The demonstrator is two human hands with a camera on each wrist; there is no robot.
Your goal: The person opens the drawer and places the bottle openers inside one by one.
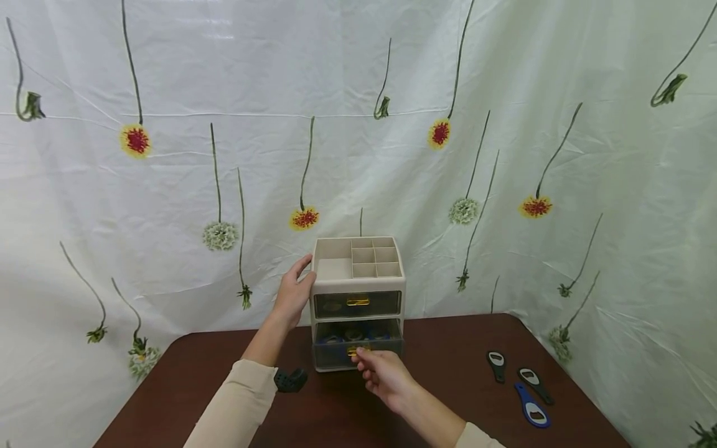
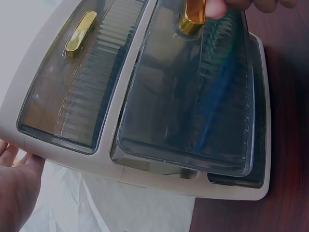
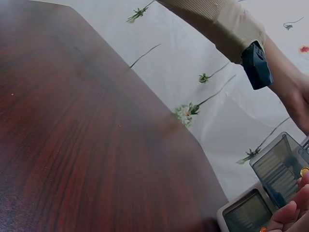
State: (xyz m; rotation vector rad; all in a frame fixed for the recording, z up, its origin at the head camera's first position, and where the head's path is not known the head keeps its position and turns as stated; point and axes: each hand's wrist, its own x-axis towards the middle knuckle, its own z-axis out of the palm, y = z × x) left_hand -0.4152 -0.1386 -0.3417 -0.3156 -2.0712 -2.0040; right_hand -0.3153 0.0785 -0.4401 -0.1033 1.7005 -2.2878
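A cream desktop organizer (image 1: 396,323) with smoky clear drawers stands on the table. Its middle drawer (image 2: 164,106) is pulled partway out, with blue and dark items inside. My right hand (image 1: 386,376) pinches that drawer's gold handle (image 2: 194,17) between thumb and fingers. My left hand (image 1: 294,292) rests against the organizer's left side, near its top front corner, fingers fairly straight. The top drawer (image 1: 330,305), with its own gold handle (image 2: 81,33), is closed. Partly hidden behind the pulled-out drawer is a lower drawer (image 2: 258,96).
To the right on the dark red-brown table (image 1: 448,348) lie two black bottle openers (image 1: 496,367) and a blue bottle opener (image 1: 531,407). Open compartments (image 1: 375,256) form the organizer's top. A flower-print curtain (image 1: 347,174) hangs behind. A black device (image 3: 257,66) sits on the left wrist.
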